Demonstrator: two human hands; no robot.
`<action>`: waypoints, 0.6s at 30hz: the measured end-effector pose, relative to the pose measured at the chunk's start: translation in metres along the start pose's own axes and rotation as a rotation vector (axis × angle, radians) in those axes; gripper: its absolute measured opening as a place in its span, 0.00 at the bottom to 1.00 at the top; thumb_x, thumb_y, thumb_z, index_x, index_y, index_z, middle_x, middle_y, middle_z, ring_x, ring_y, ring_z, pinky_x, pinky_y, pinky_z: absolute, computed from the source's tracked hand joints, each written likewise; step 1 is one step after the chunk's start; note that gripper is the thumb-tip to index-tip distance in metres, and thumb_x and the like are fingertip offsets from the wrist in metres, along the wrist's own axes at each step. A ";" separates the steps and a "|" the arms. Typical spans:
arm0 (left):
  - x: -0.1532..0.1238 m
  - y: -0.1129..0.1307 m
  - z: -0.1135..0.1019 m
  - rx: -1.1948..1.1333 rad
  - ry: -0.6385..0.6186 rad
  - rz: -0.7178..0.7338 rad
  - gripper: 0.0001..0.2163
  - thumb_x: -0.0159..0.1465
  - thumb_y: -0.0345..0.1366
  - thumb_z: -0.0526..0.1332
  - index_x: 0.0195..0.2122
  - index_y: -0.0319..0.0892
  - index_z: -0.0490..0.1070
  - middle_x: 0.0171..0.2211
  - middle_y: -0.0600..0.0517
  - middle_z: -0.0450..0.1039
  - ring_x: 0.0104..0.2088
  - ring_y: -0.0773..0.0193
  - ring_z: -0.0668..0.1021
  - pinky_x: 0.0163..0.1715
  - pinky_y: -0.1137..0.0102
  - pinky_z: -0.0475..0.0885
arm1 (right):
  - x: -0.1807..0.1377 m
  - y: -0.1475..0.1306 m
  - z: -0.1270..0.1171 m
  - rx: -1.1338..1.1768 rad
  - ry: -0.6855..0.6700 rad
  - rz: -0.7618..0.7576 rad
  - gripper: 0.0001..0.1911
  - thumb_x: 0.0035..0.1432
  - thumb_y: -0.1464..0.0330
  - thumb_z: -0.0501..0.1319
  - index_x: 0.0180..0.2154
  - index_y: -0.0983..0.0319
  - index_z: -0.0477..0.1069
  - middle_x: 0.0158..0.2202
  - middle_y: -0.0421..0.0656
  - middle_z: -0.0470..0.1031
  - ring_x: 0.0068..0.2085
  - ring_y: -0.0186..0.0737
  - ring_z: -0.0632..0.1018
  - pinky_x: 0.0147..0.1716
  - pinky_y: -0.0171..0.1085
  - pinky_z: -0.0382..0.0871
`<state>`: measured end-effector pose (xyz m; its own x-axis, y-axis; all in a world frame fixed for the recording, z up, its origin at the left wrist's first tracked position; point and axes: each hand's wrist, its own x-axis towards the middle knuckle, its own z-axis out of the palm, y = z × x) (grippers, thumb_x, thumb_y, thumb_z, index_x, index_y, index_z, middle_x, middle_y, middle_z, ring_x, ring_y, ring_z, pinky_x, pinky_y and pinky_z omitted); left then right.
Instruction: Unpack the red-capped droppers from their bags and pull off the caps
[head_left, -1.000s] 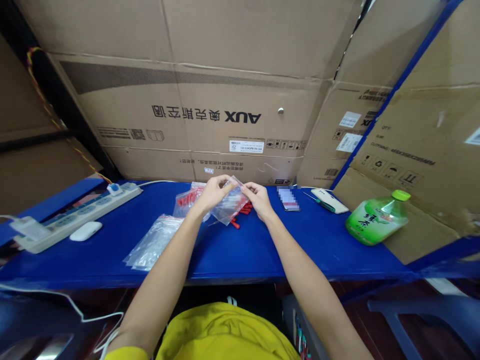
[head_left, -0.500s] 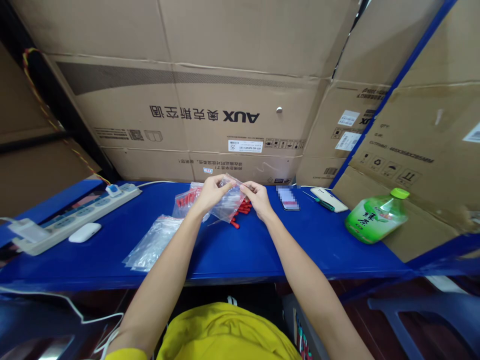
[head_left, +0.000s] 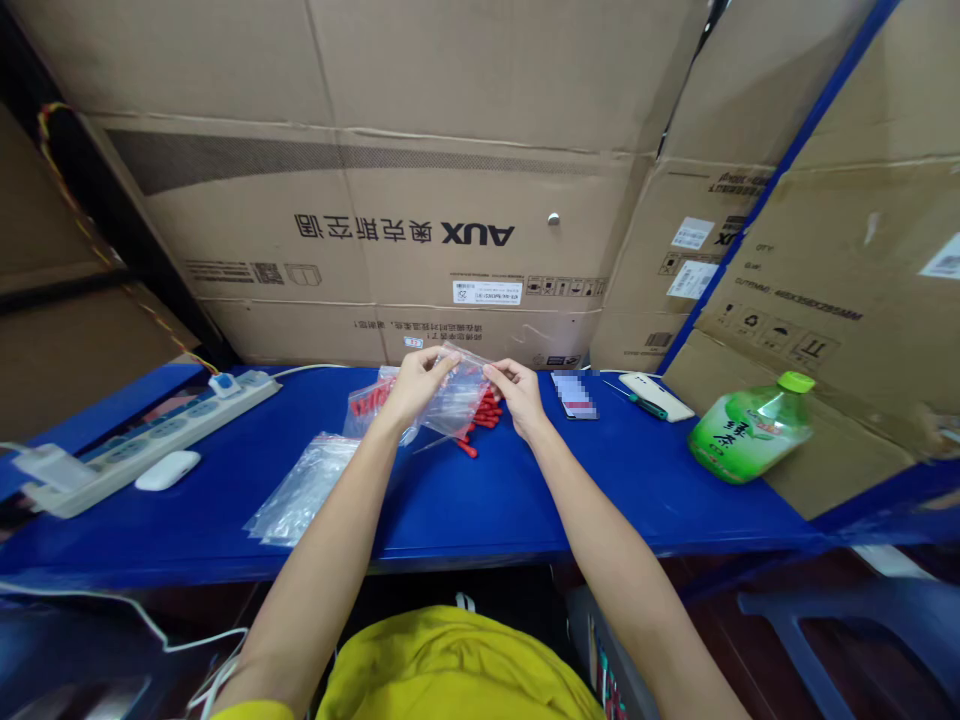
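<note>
Clear plastic bag (head_left: pixel 457 395) hangs just above the blue surface (head_left: pixel 487 500), pinched at its top edge between my left hand (head_left: pixel 416 380) and right hand (head_left: pixel 517 392), fingertips of both closed on it. Under the bag I see loose red pieces (head_left: pixel 484 412); just to its left lies a filled bag (head_left: pixel 367 400). Nearer me on the left is a pile of empty bags (head_left: pixel 300 490), and well off to the right a green bottle (head_left: pixel 750 430)

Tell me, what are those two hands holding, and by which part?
Both hold one small clear plastic bag by its top edge: the left hand pinches the left end, the right hand the right end.
</note>
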<state>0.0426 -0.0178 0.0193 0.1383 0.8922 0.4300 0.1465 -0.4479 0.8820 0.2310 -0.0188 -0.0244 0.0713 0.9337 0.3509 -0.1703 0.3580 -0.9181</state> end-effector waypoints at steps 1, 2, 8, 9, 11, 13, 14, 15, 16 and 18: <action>0.001 -0.001 0.000 -0.010 0.015 -0.008 0.17 0.63 0.51 0.66 0.32 0.40 0.77 0.23 0.55 0.65 0.24 0.68 0.64 0.26 0.71 0.58 | 0.000 0.000 0.000 -0.002 0.005 -0.009 0.20 0.48 0.51 0.73 0.30 0.60 0.76 0.26 0.38 0.75 0.23 0.32 0.67 0.22 0.33 0.61; 0.001 -0.002 0.000 -0.017 0.032 -0.016 0.18 0.64 0.52 0.66 0.32 0.39 0.78 0.23 0.55 0.64 0.24 0.68 0.63 0.25 0.71 0.57 | 0.000 -0.001 -0.001 -0.003 0.009 -0.016 0.20 0.48 0.51 0.73 0.30 0.60 0.76 0.25 0.37 0.74 0.23 0.31 0.67 0.21 0.33 0.60; 0.004 -0.009 -0.002 -0.045 0.112 -0.013 0.16 0.62 0.50 0.68 0.31 0.39 0.77 0.21 0.56 0.62 0.23 0.69 0.62 0.24 0.71 0.56 | 0.000 -0.001 0.001 0.034 -0.011 -0.004 0.19 0.49 0.52 0.73 0.28 0.61 0.75 0.24 0.37 0.72 0.23 0.31 0.67 0.21 0.32 0.60; 0.004 -0.010 -0.003 -0.055 0.133 -0.018 0.16 0.61 0.50 0.68 0.31 0.39 0.77 0.21 0.56 0.63 0.23 0.69 0.63 0.24 0.71 0.57 | 0.000 -0.001 0.001 0.038 -0.027 0.009 0.19 0.49 0.52 0.73 0.29 0.61 0.76 0.24 0.37 0.72 0.23 0.31 0.67 0.21 0.32 0.60; 0.005 -0.010 -0.003 -0.062 0.170 -0.025 0.15 0.61 0.48 0.67 0.30 0.39 0.77 0.23 0.55 0.66 0.24 0.68 0.64 0.24 0.72 0.58 | 0.000 0.000 0.002 0.034 -0.064 0.028 0.20 0.50 0.51 0.72 0.29 0.61 0.77 0.23 0.37 0.73 0.23 0.32 0.67 0.21 0.33 0.60; 0.007 -0.007 -0.004 -0.032 0.191 -0.022 0.15 0.61 0.47 0.67 0.30 0.39 0.76 0.25 0.54 0.69 0.25 0.67 0.66 0.25 0.72 0.59 | 0.000 0.000 0.003 0.021 -0.082 0.031 0.20 0.51 0.50 0.71 0.30 0.61 0.78 0.24 0.38 0.74 0.22 0.32 0.67 0.21 0.33 0.60; 0.007 -0.005 -0.005 -0.002 0.197 -0.018 0.14 0.61 0.47 0.66 0.30 0.39 0.76 0.25 0.53 0.69 0.25 0.67 0.66 0.25 0.72 0.60 | -0.001 0.000 0.004 0.014 -0.084 0.028 0.20 0.51 0.50 0.71 0.30 0.61 0.78 0.25 0.39 0.75 0.22 0.32 0.67 0.21 0.33 0.60; 0.007 -0.002 -0.006 0.033 0.200 -0.015 0.14 0.61 0.47 0.66 0.29 0.39 0.76 0.25 0.53 0.70 0.26 0.67 0.67 0.26 0.72 0.61 | -0.001 0.000 0.004 0.008 -0.084 0.020 0.20 0.52 0.50 0.71 0.30 0.61 0.78 0.26 0.39 0.76 0.22 0.32 0.67 0.21 0.33 0.60; 0.007 0.002 -0.007 0.071 0.204 -0.014 0.15 0.62 0.47 0.65 0.29 0.40 0.76 0.25 0.53 0.70 0.25 0.67 0.67 0.26 0.72 0.61 | -0.001 0.000 0.005 0.002 -0.085 0.010 0.20 0.52 0.50 0.70 0.31 0.61 0.78 0.27 0.40 0.77 0.22 0.32 0.68 0.21 0.33 0.61; 0.004 0.014 -0.013 0.140 0.216 -0.010 0.16 0.64 0.49 0.63 0.30 0.40 0.75 0.25 0.53 0.70 0.25 0.67 0.66 0.25 0.72 0.61 | -0.002 0.000 0.007 -0.015 -0.099 -0.015 0.20 0.54 0.50 0.69 0.34 0.61 0.78 0.29 0.41 0.79 0.23 0.33 0.70 0.23 0.34 0.63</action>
<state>0.0327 -0.0199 0.0354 -0.0737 0.8820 0.4655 0.2831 -0.4290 0.8578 0.2240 -0.0207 -0.0238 -0.0242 0.9245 0.3804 -0.1553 0.3724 -0.9150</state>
